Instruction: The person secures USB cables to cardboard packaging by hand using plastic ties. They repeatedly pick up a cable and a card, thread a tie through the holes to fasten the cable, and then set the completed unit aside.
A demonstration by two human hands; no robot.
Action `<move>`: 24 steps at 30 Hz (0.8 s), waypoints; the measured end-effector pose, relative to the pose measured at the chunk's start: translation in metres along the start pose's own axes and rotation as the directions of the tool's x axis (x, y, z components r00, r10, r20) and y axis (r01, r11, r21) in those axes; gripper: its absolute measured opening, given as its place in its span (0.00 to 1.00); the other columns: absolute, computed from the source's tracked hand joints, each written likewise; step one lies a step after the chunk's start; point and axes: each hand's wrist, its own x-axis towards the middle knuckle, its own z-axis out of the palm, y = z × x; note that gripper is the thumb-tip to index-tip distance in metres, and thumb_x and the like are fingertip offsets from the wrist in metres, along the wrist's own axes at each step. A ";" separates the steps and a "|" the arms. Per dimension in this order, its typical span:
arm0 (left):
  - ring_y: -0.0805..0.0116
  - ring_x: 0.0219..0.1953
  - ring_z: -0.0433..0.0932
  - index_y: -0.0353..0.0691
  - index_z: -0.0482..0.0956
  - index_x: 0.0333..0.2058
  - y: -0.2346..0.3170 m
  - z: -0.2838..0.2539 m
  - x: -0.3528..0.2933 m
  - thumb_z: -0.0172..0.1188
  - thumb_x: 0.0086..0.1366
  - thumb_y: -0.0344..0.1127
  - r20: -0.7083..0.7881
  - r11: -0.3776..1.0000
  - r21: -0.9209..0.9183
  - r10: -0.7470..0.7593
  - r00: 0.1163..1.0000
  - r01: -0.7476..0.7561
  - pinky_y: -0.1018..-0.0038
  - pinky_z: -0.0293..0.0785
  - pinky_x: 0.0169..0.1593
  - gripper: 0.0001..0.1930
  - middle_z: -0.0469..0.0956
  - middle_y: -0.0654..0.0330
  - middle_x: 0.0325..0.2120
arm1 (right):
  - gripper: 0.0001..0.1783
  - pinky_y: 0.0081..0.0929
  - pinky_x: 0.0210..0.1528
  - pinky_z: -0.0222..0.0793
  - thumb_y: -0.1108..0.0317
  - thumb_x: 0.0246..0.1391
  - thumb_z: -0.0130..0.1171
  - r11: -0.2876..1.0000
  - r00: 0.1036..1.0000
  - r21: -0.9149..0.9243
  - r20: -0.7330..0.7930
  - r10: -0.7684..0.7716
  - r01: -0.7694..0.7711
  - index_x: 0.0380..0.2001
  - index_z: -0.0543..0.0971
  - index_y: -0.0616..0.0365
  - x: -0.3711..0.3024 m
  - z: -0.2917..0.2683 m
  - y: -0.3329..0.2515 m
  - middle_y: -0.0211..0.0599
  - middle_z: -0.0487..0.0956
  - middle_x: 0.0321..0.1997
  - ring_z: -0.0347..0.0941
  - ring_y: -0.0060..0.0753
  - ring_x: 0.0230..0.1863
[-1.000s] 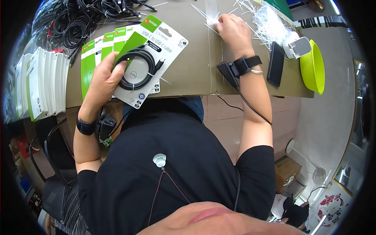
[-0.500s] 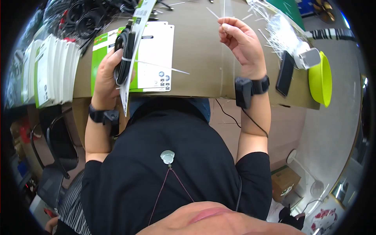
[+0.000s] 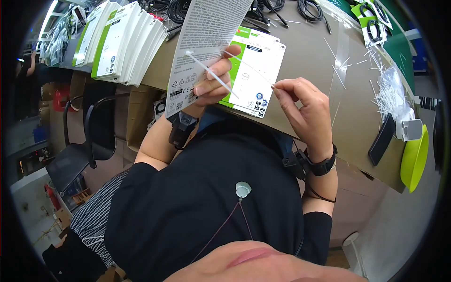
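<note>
Left hand (image 3: 215,83): grip clamped on printed packaging card (image 3: 202,33), white cable tie (image 3: 213,75) poking through
Right hand (image 3: 307,105): grip pinched on second tie (image 3: 250,66)
Desk (image 3: 305,56): flat cards (image 3: 257,61)

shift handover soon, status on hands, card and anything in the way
Left hand gripping packaging card, text side showing. Right hand pinching thin white tie. No obvious obstruction; flat cards lie beneath.

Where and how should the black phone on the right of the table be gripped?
Probably across both long sides of the phone, on its nearer half, the right hand coming from above on the person's side. It looks like a slim slab lying flat on the table; a white boxy object crowds its far end.
</note>
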 end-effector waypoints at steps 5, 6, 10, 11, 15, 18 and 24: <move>0.73 0.13 0.75 0.22 0.54 0.57 -0.002 0.000 0.001 0.40 0.70 0.37 0.023 1.000 -0.003 -0.012 1.000 0.012 0.84 0.66 0.14 0.25 0.78 0.51 0.28 | 0.04 0.19 0.28 0.67 0.77 0.50 0.59 1.000 1.000 -0.009 0.006 0.029 -0.028 0.30 0.78 0.65 0.001 0.006 0.002 0.35 0.77 0.26 0.71 0.23 0.24; 0.73 0.13 0.75 0.22 0.54 0.57 -0.002 0.000 0.001 0.40 0.70 0.37 0.024 1.000 -0.003 -0.010 1.000 0.010 0.84 0.66 0.14 0.25 0.78 0.51 0.28 | 0.04 0.18 0.28 0.67 0.76 0.50 0.59 0.999 0.999 -0.007 0.002 0.033 -0.033 0.30 0.78 0.65 0.001 0.006 0.002 0.35 0.77 0.26 0.71 0.22 0.24; 0.74 0.13 0.75 0.21 0.53 0.57 -0.005 -0.001 0.003 0.40 0.70 0.38 0.063 1.000 0.024 -0.013 0.998 0.012 0.84 0.65 0.14 0.25 0.78 0.49 0.31 | 0.04 0.18 0.28 0.67 0.76 0.50 0.59 0.999 0.999 -0.004 -0.011 0.042 -0.042 0.31 0.78 0.65 0.002 0.008 0.001 0.35 0.77 0.25 0.71 0.22 0.23; 0.74 0.16 0.76 0.23 0.54 0.57 -0.006 0.002 0.000 0.42 0.69 0.41 -0.016 0.994 0.109 -0.009 1.000 0.010 0.84 0.68 0.17 0.27 0.78 0.49 0.33 | 0.05 0.18 0.28 0.67 0.76 0.50 0.59 0.999 0.999 0.002 -0.015 0.038 -0.038 0.31 0.78 0.65 0.003 0.009 0.001 0.35 0.77 0.25 0.71 0.22 0.23; 0.75 0.25 0.78 0.27 0.58 0.57 -0.023 0.017 -0.001 0.46 0.67 0.46 -0.237 0.934 0.348 0.008 0.971 0.077 0.84 0.74 0.28 0.29 0.78 0.51 0.37 | 0.04 0.24 0.30 0.68 0.76 0.48 0.59 0.996 0.998 0.089 -0.057 0.020 -0.015 0.29 0.78 0.62 0.011 0.017 -0.005 0.37 0.76 0.24 0.71 0.30 0.24; 0.77 0.32 0.78 0.28 0.63 0.55 -0.025 0.034 0.010 0.48 0.67 0.42 -0.373 0.850 0.494 0.018 0.928 0.182 0.83 0.74 0.36 0.25 0.78 0.54 0.38 | 0.05 0.27 0.31 0.69 0.76 0.46 0.59 0.963 0.966 0.261 -0.229 0.122 -0.060 0.30 0.79 0.59 0.012 0.016 0.002 0.37 0.75 0.25 0.72 0.34 0.26; 0.76 0.40 0.75 0.32 0.68 0.52 -0.015 0.041 0.018 0.50 0.65 0.33 -0.405 0.170 0.914 0.370 0.836 0.368 0.79 0.72 0.43 0.18 0.78 0.58 0.38 | 0.10 0.24 0.35 0.69 0.76 0.48 0.60 0.974 0.799 0.117 -0.595 -0.086 0.192 0.37 0.80 0.57 0.012 -0.009 0.008 0.37 0.76 0.32 0.72 0.31 0.31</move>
